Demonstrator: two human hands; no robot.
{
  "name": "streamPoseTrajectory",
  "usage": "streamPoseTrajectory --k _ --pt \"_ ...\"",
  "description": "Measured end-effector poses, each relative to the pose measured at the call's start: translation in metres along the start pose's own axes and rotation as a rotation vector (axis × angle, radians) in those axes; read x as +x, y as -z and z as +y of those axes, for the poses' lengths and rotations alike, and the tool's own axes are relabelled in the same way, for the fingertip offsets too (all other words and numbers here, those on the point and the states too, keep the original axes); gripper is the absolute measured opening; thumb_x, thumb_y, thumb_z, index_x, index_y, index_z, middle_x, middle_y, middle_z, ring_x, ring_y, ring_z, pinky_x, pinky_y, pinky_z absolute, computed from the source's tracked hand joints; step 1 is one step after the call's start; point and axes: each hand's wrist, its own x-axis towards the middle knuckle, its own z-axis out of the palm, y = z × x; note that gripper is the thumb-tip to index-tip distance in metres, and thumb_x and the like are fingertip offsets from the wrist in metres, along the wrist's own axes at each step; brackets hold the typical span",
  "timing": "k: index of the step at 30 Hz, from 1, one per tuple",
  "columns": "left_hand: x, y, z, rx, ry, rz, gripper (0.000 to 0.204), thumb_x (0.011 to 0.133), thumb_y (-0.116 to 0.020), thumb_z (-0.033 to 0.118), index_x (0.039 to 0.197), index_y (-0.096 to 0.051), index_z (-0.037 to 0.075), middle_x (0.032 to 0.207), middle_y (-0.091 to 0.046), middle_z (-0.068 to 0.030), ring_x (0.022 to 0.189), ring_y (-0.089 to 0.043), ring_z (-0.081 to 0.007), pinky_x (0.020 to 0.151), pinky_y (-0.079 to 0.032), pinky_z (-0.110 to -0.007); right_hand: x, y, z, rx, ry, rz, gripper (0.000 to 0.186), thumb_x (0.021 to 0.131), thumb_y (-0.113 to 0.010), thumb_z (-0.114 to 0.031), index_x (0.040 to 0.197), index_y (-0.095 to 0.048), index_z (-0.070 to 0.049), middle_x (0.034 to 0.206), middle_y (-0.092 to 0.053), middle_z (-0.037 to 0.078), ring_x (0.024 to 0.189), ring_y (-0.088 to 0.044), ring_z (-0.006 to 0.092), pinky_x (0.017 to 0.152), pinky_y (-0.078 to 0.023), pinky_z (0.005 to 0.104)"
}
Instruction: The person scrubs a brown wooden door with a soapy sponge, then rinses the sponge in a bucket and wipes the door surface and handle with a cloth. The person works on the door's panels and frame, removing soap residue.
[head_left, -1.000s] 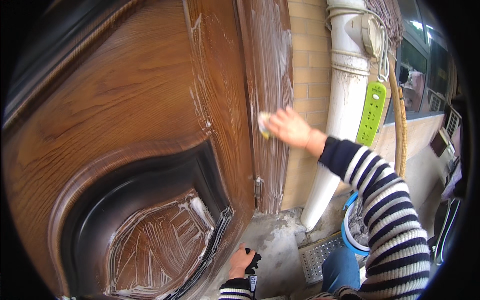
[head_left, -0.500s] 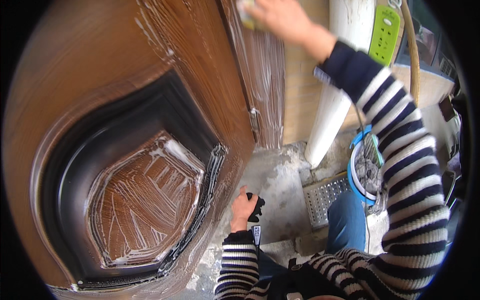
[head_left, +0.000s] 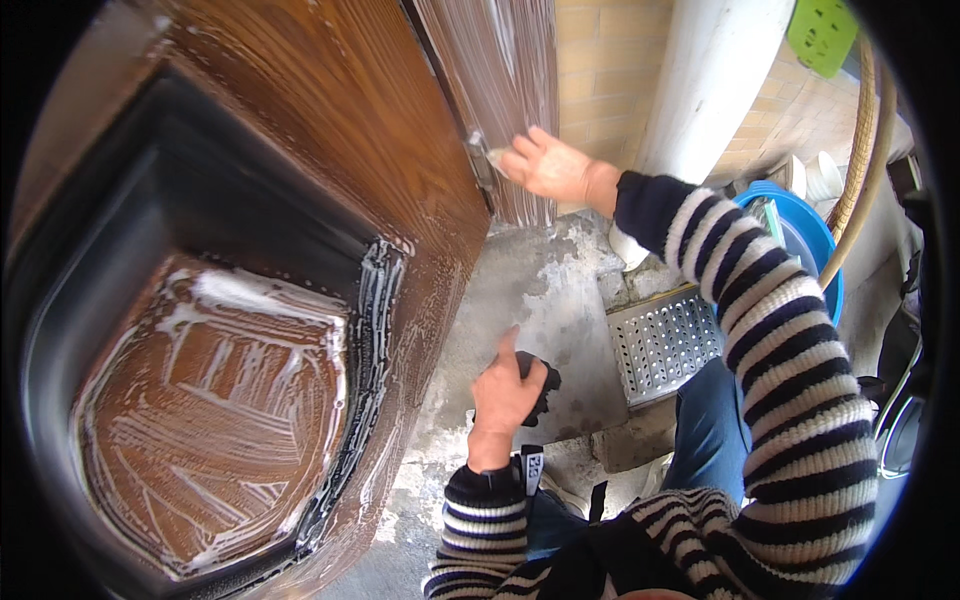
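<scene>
My right hand (head_left: 548, 165) pinches a small pale pad (head_left: 496, 157), mostly behind my fingers, against the soapy door frame (head_left: 497, 60) beside a metal hinge. My left hand (head_left: 502, 395) is low by the door's edge, wrapped on a crumpled black item (head_left: 540, 400), perhaps a glove, with its index finger stretched out. The brown wooden door (head_left: 350, 105) fills the left; its dark moulding encircles a lower panel (head_left: 205, 420) streaked with white foam.
A white pipe (head_left: 705, 70) runs down the tiled wall beside a green power strip (head_left: 820, 35) and tan poles (head_left: 858, 180). Below are a blue basin (head_left: 830, 290), a perforated metal plate (head_left: 660, 350) and rough concrete (head_left: 530, 300). My jeans-clad leg (head_left: 710, 430) shows at the bottom.
My right hand has come down the frame from high up to the hinge, still with the pad. My left index finger now reaches forward. The view has shifted, bringing the basin more into sight.
</scene>
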Motion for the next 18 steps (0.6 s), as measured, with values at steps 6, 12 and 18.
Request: streamPoseTrajectory --k 6,12,18 --pt "-0.025 -0.017 0.032 -0.067 -0.109 -0.121 0.063 0.089 -0.069 0.029 0.146 -0.049 0.013 0.081 -0.071 -0.0209 0.075 -0.07 -0.0437 0.069 -0.057 -0.049 -0.073 -0.062 -0.091 0.305 -0.074 -0.463 0.025 0.078 -0.065 -0.017 0.099 -0.074 -0.006 0.096 -0.059 0.005 0.097 -0.058 0.0249 0.084 -0.044 0.038" --pt "-0.042 -0.028 0.044 -0.139 0.025 -0.342 0.06 0.089 -0.068 0.026 0.145 -0.051 0.013 0.102 -0.073 -0.0239 0.087 -0.071 -0.0437 0.077 -0.057 -0.05 -0.133 -0.031 -0.162 0.973 -1.107 -0.441 0.027 0.083 -0.068 -0.013 0.109 -0.075 -0.006 0.096 -0.066 0.011 0.095 -0.066 0.0297 0.082 -0.05 0.0407" --pt "-0.068 -0.04 0.046 -0.16 0.247 -0.571 0.06 0.09 -0.066 0.03 0.145 -0.05 0.012 0.106 -0.073 -0.0253 0.095 -0.071 -0.0453 0.084 -0.055 -0.053 -0.184 0.066 -0.217 2.039 -2.449 -0.32 0.027 0.097 -0.063 -0.028 0.102 -0.072 -0.003 0.084 -0.065 0.005 0.069 -0.062 0.0195 0.065 -0.052 0.036"
